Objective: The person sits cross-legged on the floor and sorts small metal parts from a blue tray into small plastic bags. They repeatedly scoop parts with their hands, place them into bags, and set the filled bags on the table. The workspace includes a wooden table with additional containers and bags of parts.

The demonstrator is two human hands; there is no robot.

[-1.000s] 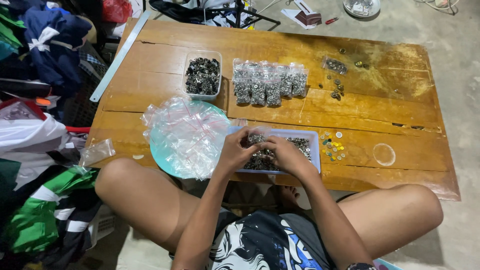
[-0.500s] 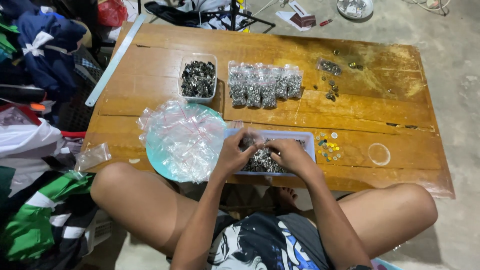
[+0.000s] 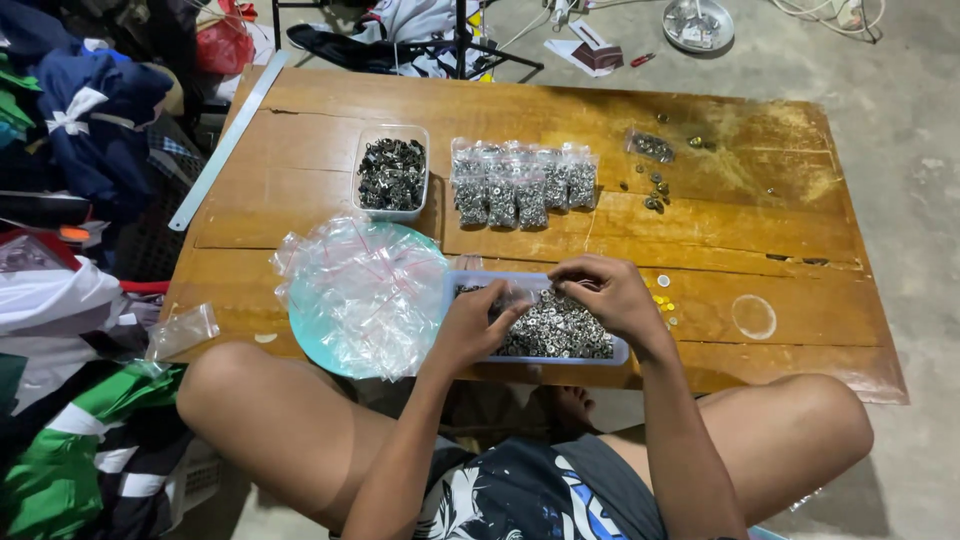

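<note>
I sit at a low wooden table point(image 3: 700, 230). A shallow clear tray point(image 3: 621, 352) full of small silver metal pieces point(image 3: 562, 330) lies at its near edge. My left hand point(image 3: 472, 328) pinches a small clear bag point(image 3: 520, 292) above the tray's left half. My right hand point(image 3: 608, 292) hovers over the tray with curled fingers, its fingertips meeting the bag's other side. Left of the tray, a heap of empty clear bags point(image 3: 362, 290) rests on a teal plate point(image 3: 312, 345).
Farther back stand a clear tub of dark metal parts point(image 3: 392, 172), a row of filled bags point(image 3: 520, 185) and loose pieces point(image 3: 652, 190). Yellow bits point(image 3: 664, 302) and a clear round lid point(image 3: 753, 316) lie right of the tray. Clothes point(image 3: 70, 130) pile up on the left.
My hands, close together over the tray before, have spread a little apart, with the small bag now stretched between them. The view has shifted slightly.
</note>
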